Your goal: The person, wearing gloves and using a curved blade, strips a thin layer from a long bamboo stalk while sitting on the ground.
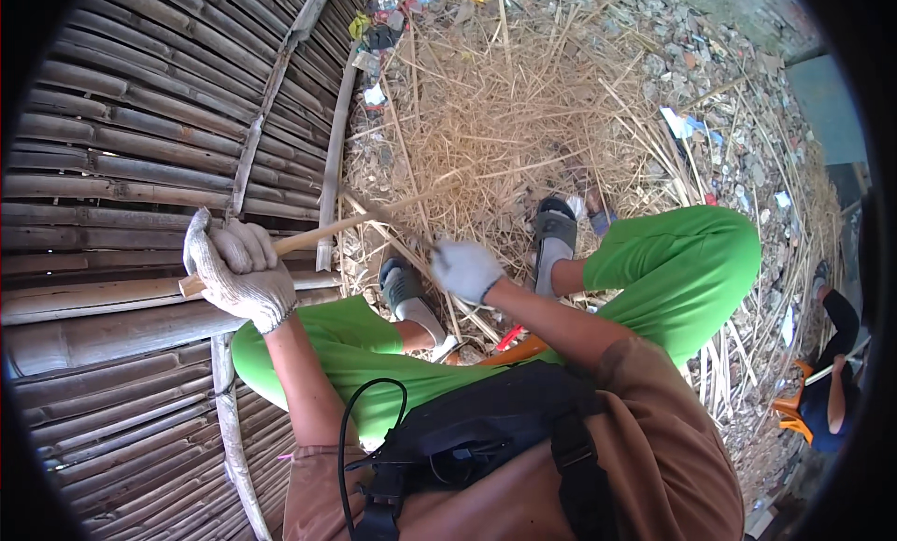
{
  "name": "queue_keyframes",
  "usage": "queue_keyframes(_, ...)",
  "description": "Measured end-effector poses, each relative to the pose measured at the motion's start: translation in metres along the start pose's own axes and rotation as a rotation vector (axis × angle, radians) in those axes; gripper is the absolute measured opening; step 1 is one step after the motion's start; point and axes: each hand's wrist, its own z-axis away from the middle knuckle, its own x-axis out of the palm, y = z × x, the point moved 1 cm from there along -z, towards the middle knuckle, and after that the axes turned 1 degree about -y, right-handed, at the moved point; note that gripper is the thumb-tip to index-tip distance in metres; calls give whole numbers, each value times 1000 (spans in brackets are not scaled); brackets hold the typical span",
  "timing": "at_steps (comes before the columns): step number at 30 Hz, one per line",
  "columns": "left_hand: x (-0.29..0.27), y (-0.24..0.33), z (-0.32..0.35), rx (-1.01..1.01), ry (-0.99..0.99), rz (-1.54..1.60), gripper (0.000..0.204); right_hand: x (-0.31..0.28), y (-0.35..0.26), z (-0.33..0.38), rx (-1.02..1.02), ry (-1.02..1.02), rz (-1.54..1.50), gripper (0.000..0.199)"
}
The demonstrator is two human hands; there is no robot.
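Observation:
My left hand (241,270), in a white knit glove, is closed around a pale bamboo strip (327,229). The strip's cut end pokes out below the palm, and its long part slants up to the right over the straw-like litter. My right hand (465,270), also gloved, is a closed fist between my feet, a little right of the strip. From it a dark, narrow, blade-like tool (411,233) reaches up-left toward the strip. The tool is blurred, and I cannot tell whether it touches the strip.
A bamboo slat wall (159,102) runs along my left. Bamboo shavings (505,111) cover the ground ahead, with rubble and scraps (738,167) at the right. My sandalled feet stand close to my right hand. At the far right another person (832,391) sits near an orange seat (792,403).

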Motion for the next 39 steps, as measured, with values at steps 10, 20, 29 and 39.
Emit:
queue_keyframes(10,-10,-7,2,-34,-11,-6,29,-34,-43,-4,-35,-1,-4,39)
queue_keyframes(20,8,-9,2,-17,-52,31,31,-37,94,-30,505,-220,38,44)
queue_keyframes(29,0,0,5,-47,-61,10,31,-9,4,2,135,-13,89,38)
queue_keyframes(39,1,0,4,-72,1,50,28,-28,-27,-21,71,-29,10,43)
